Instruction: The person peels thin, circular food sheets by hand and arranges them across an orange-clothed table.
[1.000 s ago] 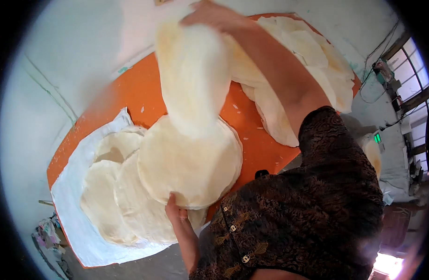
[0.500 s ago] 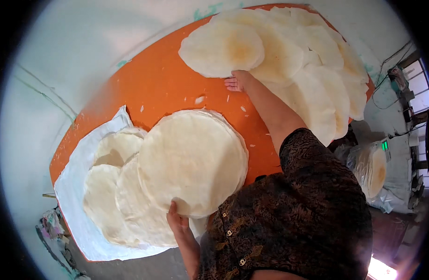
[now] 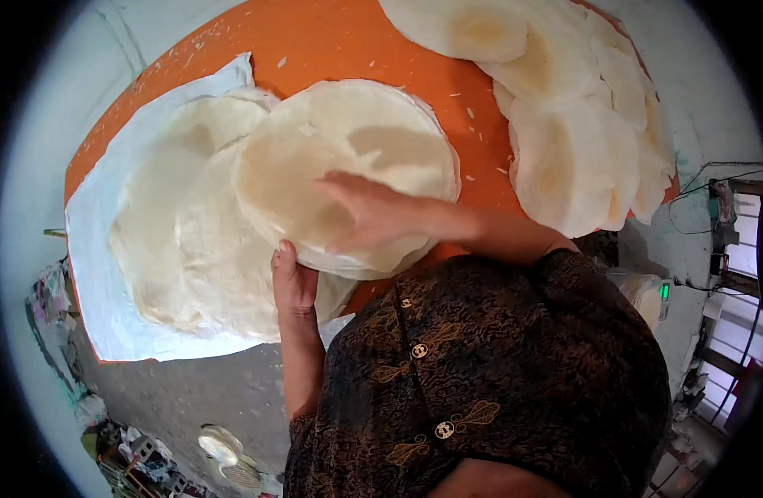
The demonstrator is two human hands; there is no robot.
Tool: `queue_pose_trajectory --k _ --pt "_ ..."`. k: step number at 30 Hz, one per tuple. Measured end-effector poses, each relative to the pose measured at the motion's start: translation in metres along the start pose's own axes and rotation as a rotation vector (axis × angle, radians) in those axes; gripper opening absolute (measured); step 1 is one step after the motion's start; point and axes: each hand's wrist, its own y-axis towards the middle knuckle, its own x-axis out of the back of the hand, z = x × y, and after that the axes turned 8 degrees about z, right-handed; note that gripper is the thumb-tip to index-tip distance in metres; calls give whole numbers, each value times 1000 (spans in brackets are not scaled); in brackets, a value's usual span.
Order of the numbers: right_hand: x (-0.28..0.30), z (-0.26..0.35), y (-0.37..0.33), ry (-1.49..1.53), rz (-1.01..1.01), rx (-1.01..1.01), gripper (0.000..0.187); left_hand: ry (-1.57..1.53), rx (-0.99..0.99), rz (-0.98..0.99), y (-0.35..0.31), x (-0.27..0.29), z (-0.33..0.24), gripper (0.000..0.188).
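Note:
A stack of thin, round, pale flatbreads [image 3: 406,174] lies at the middle of the orange table. My left hand [image 3: 295,286] grips its near edge, thumb on top and fingers underneath. Over the stack, my right hand [image 3: 369,212] is spread with fingers stretched out, slightly blurred; whether it touches the top sheet I cannot tell. More overlapping flatbreads [image 3: 161,241] lie left of the stack on a white cloth [image 3: 107,290], partly beneath it. At the far right, a spread pile of flatbreads with browned patches [image 3: 564,166] covers the table's corner.
The orange tabletop [image 3: 331,41] carries small pale flakes. A pale wall runs behind it. At the right, a wrapped stack [image 3: 641,295] stands by a green-lit display [image 3: 665,290]. Cluttered items [image 3: 53,307] lie on the floor at the left.
My right hand has come back from the browned flatbreads to above the near stack. My left hand still holds the stack's edge. The view has shifted, showing more floor.

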Motion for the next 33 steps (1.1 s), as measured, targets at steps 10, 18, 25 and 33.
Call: queue_pose_trajectory --k 10,18,25,33 --pt "-26 14 -1 21 -10 -61 57 -50 51 57 7 -6 -2 44" --pt "-39 36 -7 -207 -185 -169 36 220 5 39 1 -16 3 37" --pt "20 6 41 -142 -320 -217 15 121 93 -352 15 17 7 30" --pt "267 -17 -58 91 -822 139 20 82 236 -425 13 54 16 26"
